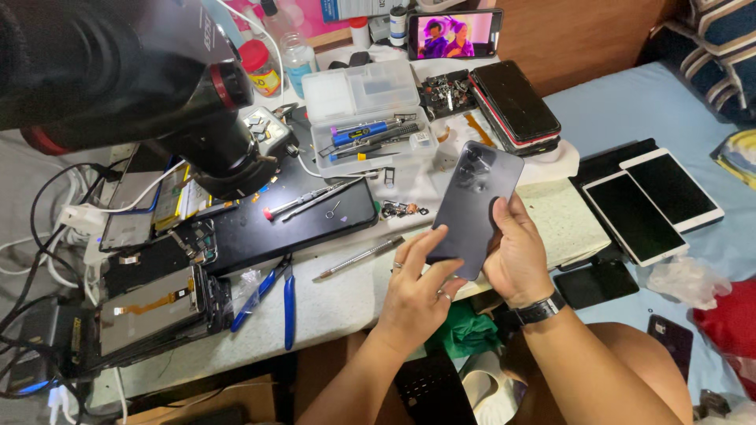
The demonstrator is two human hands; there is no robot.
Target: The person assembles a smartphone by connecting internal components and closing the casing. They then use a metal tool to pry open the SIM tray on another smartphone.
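Cluttered with repair gear, a pale tabletop [346, 299] is stretching across the view, with a blue-covered bed [630, 102] lying to its right. Nearest the camera, the left hand [417, 295] is wearing rings and pressing its fingertips against the lower left edge of a dark grey phone [476, 208], while the right hand [516, 256], a black watch [539, 309] sitting on its wrist, is closing around the phone's lower right side with the thumb lying over its back. Both hands are holding the phone tilted above the tabletop's right end, its camera lenses facing up. Left of the hands, blue-handled pliers [276, 295] are lying on the tabletop, and a metal tool [361, 257] is resting just beyond the left fingertips. Further left, an opened phone [150, 307] is showing an orange ribbon cable. Beyond these, a black mat [299, 224] is carrying a screwdriver [295, 202]. A large black microscope [126, 79] is hanging over the left side. Further back, a clear parts box [366, 118] is holding blue tools, and a stack of phones [516, 106] is sitting to its right. Two white tablets [654, 205] are lying on the bed. Farthest back, a lit screen [455, 35] is standing upright.
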